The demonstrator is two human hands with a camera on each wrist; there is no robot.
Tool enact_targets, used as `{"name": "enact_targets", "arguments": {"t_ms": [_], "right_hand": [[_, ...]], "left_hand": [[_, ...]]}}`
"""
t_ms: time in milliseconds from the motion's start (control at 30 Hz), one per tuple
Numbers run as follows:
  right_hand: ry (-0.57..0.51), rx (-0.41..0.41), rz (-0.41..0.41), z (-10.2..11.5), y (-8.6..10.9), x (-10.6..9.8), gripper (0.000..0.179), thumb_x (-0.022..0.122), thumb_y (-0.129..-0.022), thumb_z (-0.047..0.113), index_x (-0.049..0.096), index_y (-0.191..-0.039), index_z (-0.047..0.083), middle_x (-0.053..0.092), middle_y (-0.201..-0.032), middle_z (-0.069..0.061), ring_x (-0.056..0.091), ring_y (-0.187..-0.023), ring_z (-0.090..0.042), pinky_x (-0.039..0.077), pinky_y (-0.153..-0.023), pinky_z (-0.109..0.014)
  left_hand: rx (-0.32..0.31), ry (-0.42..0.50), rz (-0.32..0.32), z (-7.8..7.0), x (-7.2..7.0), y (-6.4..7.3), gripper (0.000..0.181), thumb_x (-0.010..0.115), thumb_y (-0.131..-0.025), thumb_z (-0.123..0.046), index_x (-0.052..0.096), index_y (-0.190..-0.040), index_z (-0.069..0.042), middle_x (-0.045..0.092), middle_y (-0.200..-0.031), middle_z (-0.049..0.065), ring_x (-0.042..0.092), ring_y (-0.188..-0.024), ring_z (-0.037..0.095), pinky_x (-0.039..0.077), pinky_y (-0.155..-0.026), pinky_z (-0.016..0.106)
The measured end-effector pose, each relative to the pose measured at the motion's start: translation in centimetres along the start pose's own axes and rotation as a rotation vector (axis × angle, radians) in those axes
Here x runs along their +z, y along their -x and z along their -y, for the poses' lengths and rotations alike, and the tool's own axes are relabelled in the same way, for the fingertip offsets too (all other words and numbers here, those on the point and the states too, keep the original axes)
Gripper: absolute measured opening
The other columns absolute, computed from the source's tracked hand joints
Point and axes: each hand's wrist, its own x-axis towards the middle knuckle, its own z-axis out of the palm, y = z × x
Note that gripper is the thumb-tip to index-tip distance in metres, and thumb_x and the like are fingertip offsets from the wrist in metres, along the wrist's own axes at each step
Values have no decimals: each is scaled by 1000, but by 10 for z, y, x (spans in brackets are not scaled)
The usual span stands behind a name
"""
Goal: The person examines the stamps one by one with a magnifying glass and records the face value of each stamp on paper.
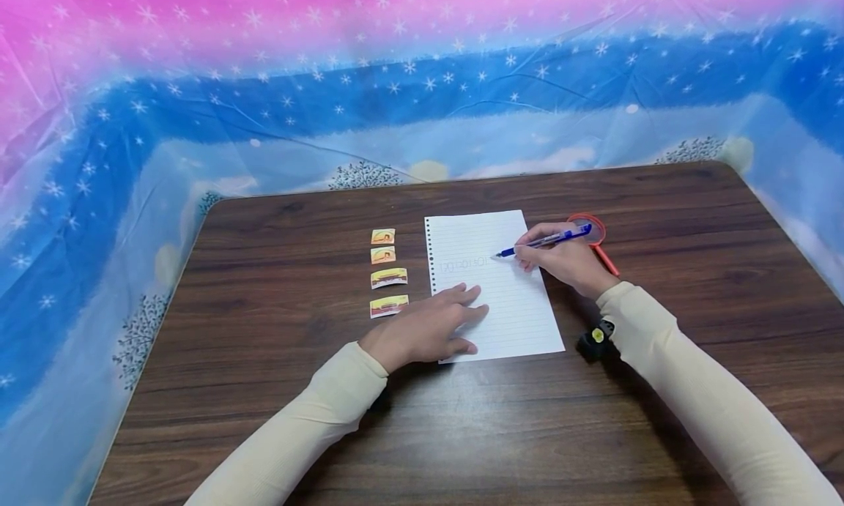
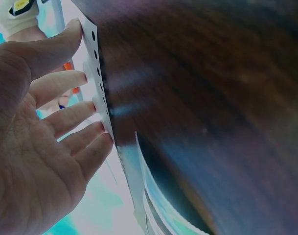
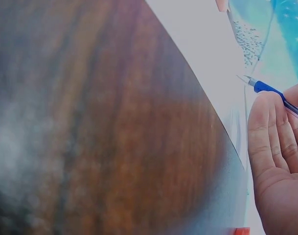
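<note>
A lined sheet of paper with punched holes down its left edge lies on the table. Faint handwriting, too small to read surely, runs across its middle. My right hand pinches a blue pen, its tip at the end of that writing line. In the right wrist view the pen shows its pointed tip by the paper. My left hand rests on the sheet's lower left part with fingers spread. The left wrist view shows the left hand's fingertips touching the paper near the holed edge.
Several small yellow picture cards stand in a column left of the paper. A red-rimmed magnifying glass lies beyond my right hand. The brown wooden table is bordered by a pink and blue snowflake cloth.
</note>
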Motion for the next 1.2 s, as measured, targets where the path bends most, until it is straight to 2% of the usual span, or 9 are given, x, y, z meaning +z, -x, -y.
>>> {"name": "enact_targets", "arguments": {"t_ms": [333,633,900,1200], "right_hand": [[-4,18,30,0,1,-2,22,74,-94,18,72,-103,-2,74,-89,-16,70,-73,-21,58,-67,-30],[-2,19,51,2,2,-2,22,74,-95,18,72,-103,-2,75,-89,-11,69,-74,-20,56,-67,-29],[-38,25,45,3,2,-4,23,74,-94,14,71,-102,-7,74,-89,-20,71,-72,-21,60,-70,-32],[-53,0,23,3,0,-4,21,74,-94,14,71,-102,-5,73,-89,-24,71,-71,-24,60,-68,-34]], "left_hand": [[5,-7,-2,1,0,-1,65,70,-97,-36,47,-153,-13,29,-164,11,21,-153,28,25,-121,40],[-14,-9,7,1,1,-2,65,70,-97,-37,46,-154,-15,28,-165,9,19,-154,27,25,-121,39],[-8,3,4,0,0,-2,65,70,-97,-36,46,-153,-15,28,-165,9,19,-154,27,26,-121,40],[-16,-6,13,-1,1,-2,65,70,-97,-36,46,-153,-15,27,-165,9,19,-154,27,25,-121,40]]}}
